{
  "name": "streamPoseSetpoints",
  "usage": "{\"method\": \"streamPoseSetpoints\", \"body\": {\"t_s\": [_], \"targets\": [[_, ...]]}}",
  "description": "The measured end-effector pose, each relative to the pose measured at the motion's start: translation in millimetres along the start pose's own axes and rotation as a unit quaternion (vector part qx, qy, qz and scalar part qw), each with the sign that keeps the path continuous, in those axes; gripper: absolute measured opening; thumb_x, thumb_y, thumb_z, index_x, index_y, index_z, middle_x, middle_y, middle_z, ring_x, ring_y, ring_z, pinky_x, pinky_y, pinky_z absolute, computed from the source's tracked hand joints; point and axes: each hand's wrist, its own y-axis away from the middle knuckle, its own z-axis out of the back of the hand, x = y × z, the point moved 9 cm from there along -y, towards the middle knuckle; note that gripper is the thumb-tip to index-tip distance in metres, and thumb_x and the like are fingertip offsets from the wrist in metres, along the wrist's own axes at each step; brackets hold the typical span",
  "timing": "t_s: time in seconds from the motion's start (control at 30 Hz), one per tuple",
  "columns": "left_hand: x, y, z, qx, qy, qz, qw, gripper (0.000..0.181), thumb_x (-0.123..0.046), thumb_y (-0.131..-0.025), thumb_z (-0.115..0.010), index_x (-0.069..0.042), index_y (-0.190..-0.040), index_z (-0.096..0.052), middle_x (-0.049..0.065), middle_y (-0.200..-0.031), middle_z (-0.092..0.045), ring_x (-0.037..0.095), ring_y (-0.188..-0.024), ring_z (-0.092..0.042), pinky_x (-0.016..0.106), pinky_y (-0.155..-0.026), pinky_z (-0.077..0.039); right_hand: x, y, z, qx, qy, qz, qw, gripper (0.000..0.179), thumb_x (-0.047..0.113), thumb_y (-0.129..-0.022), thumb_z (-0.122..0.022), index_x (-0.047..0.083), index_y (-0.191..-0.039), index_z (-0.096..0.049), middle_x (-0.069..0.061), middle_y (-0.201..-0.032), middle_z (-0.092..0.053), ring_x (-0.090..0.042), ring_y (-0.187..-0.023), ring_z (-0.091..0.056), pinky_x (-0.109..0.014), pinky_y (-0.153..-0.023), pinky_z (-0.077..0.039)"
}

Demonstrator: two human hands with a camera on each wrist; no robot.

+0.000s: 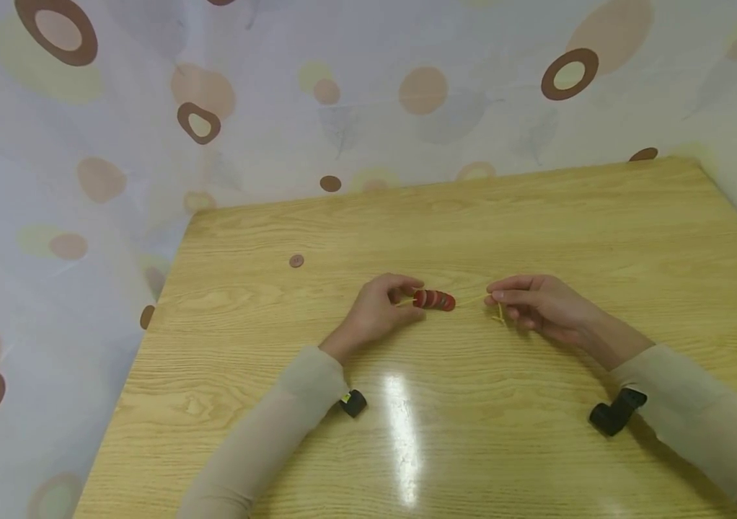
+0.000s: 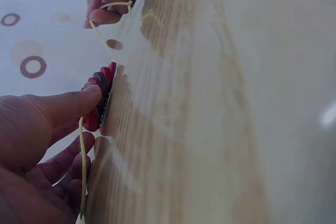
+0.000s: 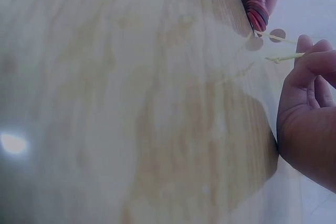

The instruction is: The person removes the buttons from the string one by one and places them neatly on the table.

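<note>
Several red and dark buttons (image 1: pixel 435 300) sit close together in a row on a yellow string (image 1: pixel 471 298), near the middle of the table. My left hand (image 1: pixel 376 311) holds the left end of this row; in the left wrist view its thumb (image 2: pixel 71 106) presses against the buttons. A tail of string hangs down past the left fingers. To the right, my right hand (image 1: pixel 546 306) pinches the string between thumb and index finger. Its knotted end (image 3: pixel 276 59) pokes out beyond those fingertips. Between the hands the string runs nearly straight.
One loose brown button (image 1: pixel 296 261) lies on the wooden table (image 1: pixel 245 375), left of and beyond my left hand. A patterned cloth (image 1: pixel 368 86) hangs behind the table's far edge. Black wrist cameras (image 1: pixel 616 412) stick out from both sleeves.
</note>
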Motion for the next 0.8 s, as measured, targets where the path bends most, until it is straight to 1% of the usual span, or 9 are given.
{"method": "streamPoseSetpoints", "body": {"t_s": [0.17,0.23,0.5,0.7,0.8], "targets": [[-1.2,-0.8,1.7,-0.008,-0.023,-0.006,0.9997,0.038,-0.020,-0.087,-0.082,-0.016,-0.123,-0.072,-0.002,-0.117,-0.066,0.015,-0.103,-0.058,0.032,-0.088,-0.050,0.9,-1.2,-0.4,0.003,-0.003,0.004,1.0000,0.016,0.007,-0.100,-0.063,0.005,-0.114,-0.071,-0.005,-0.101,-0.074,-0.006,-0.067,-0.052,-0.018,-0.051,-0.037],[-1.3,-0.9,2.9,-0.011,-0.026,-0.004,0.9996,0.036,-0.020,-0.087,-0.082,-0.015,-0.121,-0.073,-0.001,-0.116,-0.066,0.015,-0.102,-0.058,0.032,-0.088,-0.050,1.3,-1.3,-0.5,0.005,-0.004,0.005,1.0000,0.017,0.007,-0.100,-0.062,0.004,-0.114,-0.071,-0.005,-0.101,-0.074,-0.006,-0.067,-0.052,-0.018,-0.051,-0.037],[0.0,-1.9,4.5,-0.007,-0.020,0.001,0.9998,0.033,-0.020,-0.088,-0.081,-0.014,-0.119,-0.074,-0.001,-0.118,-0.067,0.015,-0.101,-0.059,0.031,-0.086,-0.050,0.5,-1.1,0.2,0.002,-0.004,0.001,1.0000,0.020,0.008,-0.100,-0.064,0.001,-0.117,-0.069,-0.006,-0.101,-0.074,-0.006,-0.066,-0.052,-0.018,-0.051,-0.038],[1.4,-3.3,4.5,-0.004,-0.026,0.004,0.9997,0.032,-0.020,-0.088,-0.081,-0.014,-0.119,-0.074,-0.003,-0.116,-0.067,0.015,-0.095,-0.057,0.029,-0.080,-0.049,1.7,-1.0,-1.9,0.011,-0.008,0.005,0.9999,0.018,0.007,-0.100,-0.062,0.003,-0.115,-0.071,-0.006,-0.101,-0.074,-0.006,-0.066,-0.052,-0.018,-0.051,-0.038],[2.3,-3.8,4.6,-0.003,-0.029,0.005,0.9995,0.032,-0.020,-0.088,-0.081,-0.015,-0.119,-0.074,-0.003,-0.114,-0.068,0.015,-0.093,-0.056,0.028,-0.078,-0.048,1.8,-0.8,-2.4,0.009,-0.008,0.004,0.9999,0.017,0.007,-0.100,-0.062,0.003,-0.114,-0.072,-0.006,-0.101,-0.074,-0.006,-0.066,-0.052,-0.018,-0.051,-0.038]]}}
